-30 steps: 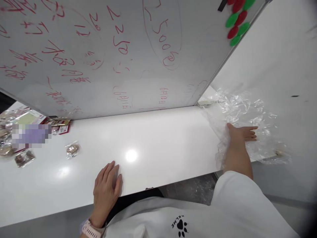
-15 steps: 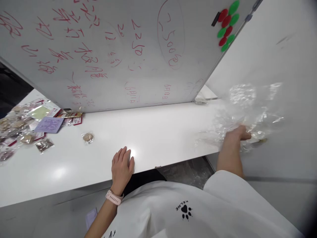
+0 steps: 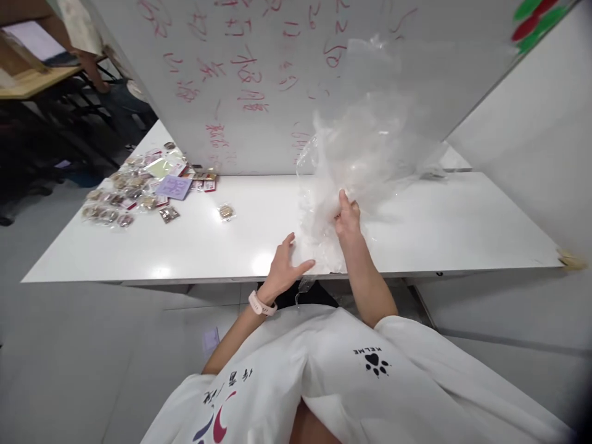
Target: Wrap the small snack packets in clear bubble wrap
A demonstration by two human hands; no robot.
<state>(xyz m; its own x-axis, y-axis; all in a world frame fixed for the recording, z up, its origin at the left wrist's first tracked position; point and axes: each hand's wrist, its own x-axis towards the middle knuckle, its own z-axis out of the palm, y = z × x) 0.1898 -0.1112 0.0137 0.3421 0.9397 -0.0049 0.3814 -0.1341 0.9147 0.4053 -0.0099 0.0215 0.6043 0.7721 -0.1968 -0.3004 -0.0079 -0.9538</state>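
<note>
A large sheet of clear plastic film or bag (image 3: 370, 142) rises over the middle of the white table (image 3: 444, 240). My right hand (image 3: 348, 216) is closed round a bunched part of it. Beside its lower left side is my left hand (image 3: 285, 266), fingers and thumb spread apart, wearing a pink wristband. Whether the left fingertips touch the plastic I cannot tell. To the left on the table lies a small clear packet (image 3: 226, 212) with a round tan item inside.
Several small packets (image 3: 118, 197) are heaped at the table's left end, with a purple card (image 3: 174, 187) among them. A whiteboard (image 3: 259, 111) with red writing stands along the back. Another person (image 3: 123, 92) is at far left.
My right hand has brought the plastic from the far right to the middle of the table. My left hand has lifted off the tabletop and opened beside it. The view has shifted.
</note>
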